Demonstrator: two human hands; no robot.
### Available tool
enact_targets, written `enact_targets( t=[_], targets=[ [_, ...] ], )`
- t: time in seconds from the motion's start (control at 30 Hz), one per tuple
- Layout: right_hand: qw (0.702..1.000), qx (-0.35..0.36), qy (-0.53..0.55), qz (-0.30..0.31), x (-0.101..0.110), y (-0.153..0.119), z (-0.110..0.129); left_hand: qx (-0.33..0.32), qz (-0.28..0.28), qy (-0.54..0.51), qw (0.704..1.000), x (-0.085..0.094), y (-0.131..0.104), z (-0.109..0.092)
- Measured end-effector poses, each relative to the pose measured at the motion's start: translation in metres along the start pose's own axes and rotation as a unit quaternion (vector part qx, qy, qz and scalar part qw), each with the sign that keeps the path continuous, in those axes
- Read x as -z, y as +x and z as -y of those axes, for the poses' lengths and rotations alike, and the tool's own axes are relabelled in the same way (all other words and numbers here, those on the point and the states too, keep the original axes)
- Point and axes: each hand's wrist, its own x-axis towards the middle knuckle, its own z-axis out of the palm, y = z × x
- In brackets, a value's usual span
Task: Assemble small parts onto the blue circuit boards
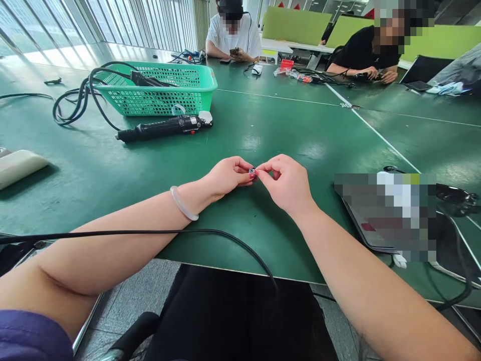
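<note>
Green tabletop (278, 130): broad and slightly glossy, crossed by pale seam lines on the far right, with slatted windows (150, 25) at far left.
Left hand (227, 176): fingers bent and nearly closed, thumb and fingertips gripping a small part (252, 171); a pale bracelet (183, 204) rings the wrist.
Right hand (289, 183): thumb and forefinger pinched together on the part's right side, other fingers curled in.
Small part: between the two sets of fingertips, just above the table; too small to make out.
Black cable (218, 232): crosses over the left forearm and droops past the near edge.
Corded black tool (161, 128): lying beyond the left hand, just before a green basket (205, 94) with cable inside.
Near right: a laptop (363, 218), partly pixelated.
Left edge: a pale object (22, 168), cut off by the view.
Far side: one person in white (242, 37) holding a phone (234, 51), another in black (355, 50) leaning on the table; green partitions (300, 24) behind.
</note>
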Motion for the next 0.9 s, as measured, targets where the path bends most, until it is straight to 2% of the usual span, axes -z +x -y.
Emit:
enact_targets(
  t=[0.3, 0.5, 0.63, 0.8, 0.9],
  targets=[
    [1.0, -0.005, 0.006, -0.003, 0.0, -0.001, -0.001, -0.007, 0.008, 0.007, 1.0, 0.0, 0.001, 0.001],
    [1.0, 0.011, 0.003, -0.015, 0.0, -0.002, -0.002, -0.002, -0.055, -0.031, 0.998, 0.005, 0.006, -0.003],
    [0.999, 0.011, -0.033, 0.028, -0.008, -0.003, -0.004, -0.013, -0.105, -0.042, 0.994, 0.008, 0.01, -0.005],
    [0.984, 0.001, -0.116, 0.134, -0.02, -0.003, -0.003, -0.022, -0.112, -0.03, 0.993, 0.008, 0.011, -0.004],
    [0.983, 0.0, -0.122, 0.137, -0.021, -0.002, -0.002, -0.037, -0.111, -0.006, 0.993, 0.008, 0.011, -0.002]
  ],
)
